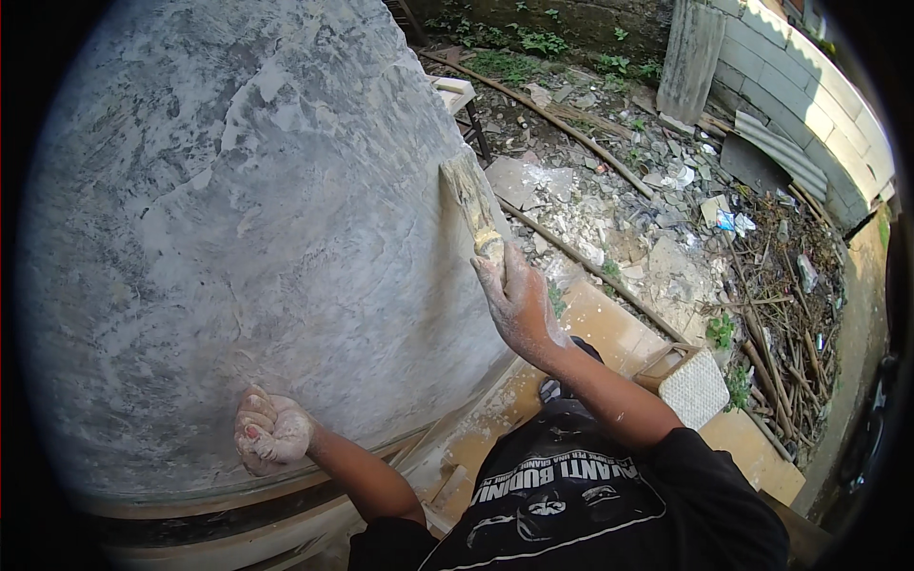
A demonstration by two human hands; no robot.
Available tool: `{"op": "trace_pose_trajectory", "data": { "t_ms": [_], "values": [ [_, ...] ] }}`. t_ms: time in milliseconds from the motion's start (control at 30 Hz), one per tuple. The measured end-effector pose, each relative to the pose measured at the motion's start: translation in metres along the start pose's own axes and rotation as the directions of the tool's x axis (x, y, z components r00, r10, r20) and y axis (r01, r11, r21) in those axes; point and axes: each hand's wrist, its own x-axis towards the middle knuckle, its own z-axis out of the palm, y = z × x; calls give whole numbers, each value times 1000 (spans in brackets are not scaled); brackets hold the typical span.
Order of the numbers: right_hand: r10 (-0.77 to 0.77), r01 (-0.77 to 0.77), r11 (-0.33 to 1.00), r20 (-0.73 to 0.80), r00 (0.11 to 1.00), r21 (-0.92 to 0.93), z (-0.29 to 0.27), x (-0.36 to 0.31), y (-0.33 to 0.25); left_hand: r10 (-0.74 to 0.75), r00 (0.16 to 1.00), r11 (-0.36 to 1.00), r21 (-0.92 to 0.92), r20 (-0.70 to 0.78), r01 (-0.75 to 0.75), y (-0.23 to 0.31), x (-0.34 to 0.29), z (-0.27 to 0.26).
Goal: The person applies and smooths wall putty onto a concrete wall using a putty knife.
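A large stone-like slab [286, 238], mottled grey and white with rough, chalky ridges, fills the left and middle of the view. My right hand [519, 303], dusted white, grips a flat brush [468, 200] by its handle. The brush's caked, greyish bristles lie at the slab's right edge. Lower left, my left hand [273, 433] is closed in front of the slab's lower part, thickly coated in white powder. A small reddish spot shows at its fingers; whether they hold anything is hidden.
Below me are tan boards [609, 328] spattered with white and a box-like piece with a white textured face [693, 388]. Long poles [600, 262] cross rubble on the right. Sticks and litter [776, 295] lie before a curved block wall [800, 81].
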Motion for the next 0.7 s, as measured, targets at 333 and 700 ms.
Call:
{"op": "trace_pose_trajectory", "data": {
  "t_ms": [333,700],
  "values": [
    [-131,139,937,46,990,-319,-17,9,18,-267,959,962,-89,-92,259,20,-34,10],
    [-240,304,934,300,923,-187,-101,6,35,-538,837,843,-49,-95,536,79,-176,94]
  ]
}}
